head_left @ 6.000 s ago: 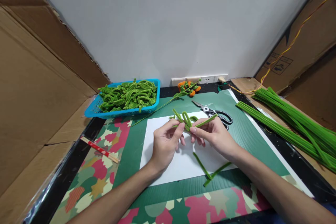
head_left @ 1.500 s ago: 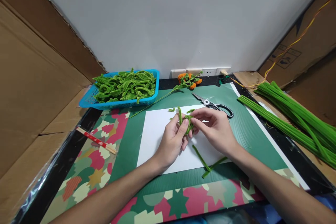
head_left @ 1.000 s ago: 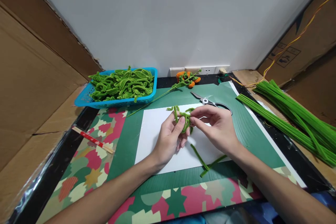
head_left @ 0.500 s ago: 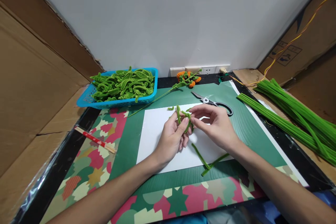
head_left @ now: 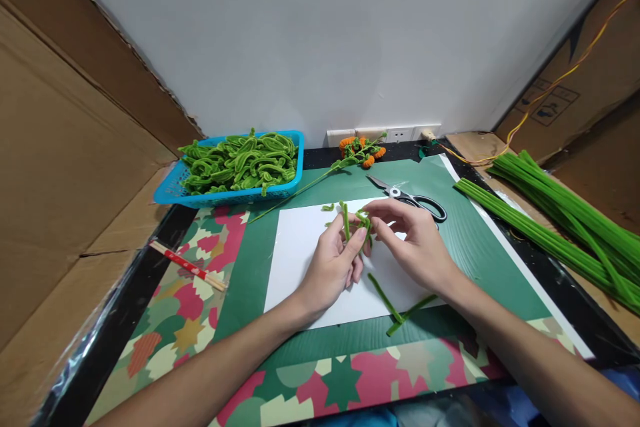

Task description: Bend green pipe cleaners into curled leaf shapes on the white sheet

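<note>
I have the green fuzzy piece [head_left: 366,221] up above the far part of the white sheet [head_left: 295,273], between my two hands. My left hand [head_left: 330,270] is closed on it, thumb pressed against the curled fingers, with one strand standing upright out of the grip. My right hand [head_left: 420,240] is partly curled, thumb and index fingertips at the piece's right side; I cannot tell whether they pinch it.

Two cut green strips [head_left: 384,296] cross near the sheet's near edge, and small green scraps [head_left: 328,207] lie at its far edge. The scissors [head_left: 395,193] rest on the green mat [head_left: 460,247], just beyond my right hand, blades toward the far left. A blue basket [head_left: 301,167] heaped with bent green pieces [head_left: 250,160] sits far left, an orange-flowered stem [head_left: 369,161] to its right. Wrapped chopsticks [head_left: 187,267] lie on the left; long green stems [head_left: 540,223] lie at the right of the tabletop [head_left: 583,307].
</note>
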`<state>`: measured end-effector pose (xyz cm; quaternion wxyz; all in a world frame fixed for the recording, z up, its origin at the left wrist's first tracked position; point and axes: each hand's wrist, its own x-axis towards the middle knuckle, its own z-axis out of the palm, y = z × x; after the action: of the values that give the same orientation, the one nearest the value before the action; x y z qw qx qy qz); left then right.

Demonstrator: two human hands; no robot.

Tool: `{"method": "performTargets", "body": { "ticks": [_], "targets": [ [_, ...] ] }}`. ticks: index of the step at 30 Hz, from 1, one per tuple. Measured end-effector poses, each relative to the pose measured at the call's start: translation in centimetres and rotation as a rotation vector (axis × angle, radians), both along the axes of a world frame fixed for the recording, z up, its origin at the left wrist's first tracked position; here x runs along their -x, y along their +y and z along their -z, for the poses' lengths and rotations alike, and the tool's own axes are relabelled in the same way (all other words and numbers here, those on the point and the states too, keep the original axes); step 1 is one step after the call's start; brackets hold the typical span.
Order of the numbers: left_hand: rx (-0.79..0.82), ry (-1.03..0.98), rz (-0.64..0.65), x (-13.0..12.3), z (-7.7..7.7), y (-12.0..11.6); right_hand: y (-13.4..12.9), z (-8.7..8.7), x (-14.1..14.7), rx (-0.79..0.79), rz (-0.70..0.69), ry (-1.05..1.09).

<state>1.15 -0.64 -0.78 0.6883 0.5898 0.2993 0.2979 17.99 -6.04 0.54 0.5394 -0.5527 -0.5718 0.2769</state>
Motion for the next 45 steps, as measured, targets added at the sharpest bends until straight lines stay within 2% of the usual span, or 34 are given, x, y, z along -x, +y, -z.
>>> {"method": "performTargets", "body": {
  "ticks": [2,6,10,16,23,29,36,45],
  "targets": [
    [-0.009,-0.004,0.037,0.0,0.1,0.0,0.0,0.0,-0.5,-0.103,0.009,-0.102],
    [0.009,-0.006,0.122,0.1,0.0,0.0,0.2,0.4,-1.9,-0.38,-0.141,-0.45],
    [0.018,0.002,0.164,0.1,-0.2,0.0,0.6,0.8,-3.0,-0.466,-0.112,-0.64],
    [0.051,0.004,0.151,0.4,0.0,0.2,0.6,0.4,-2.9,-0.455,-0.045,-0.677],
    [0.101,0.023,0.2,0.7,-0.3,0.1,0.3,0.5,-2.4,-0.44,-0.036,-0.66],
    [0.05,0.083,0.153,0.6,-0.4,-0.3,0.2,0.6,-2.2,-0.474,-0.024,-0.698],
    [0.02,0.095,0.114,0.7,-0.4,-0.4,-0.1,0.4,-1.6,-0.439,-0.002,-0.712],
    [0.008,0.057,0.063,0.7,-0.2,-0.4,-0.5,0.0,-0.9,-0.291,-0.002,-0.515]
  ]
}}
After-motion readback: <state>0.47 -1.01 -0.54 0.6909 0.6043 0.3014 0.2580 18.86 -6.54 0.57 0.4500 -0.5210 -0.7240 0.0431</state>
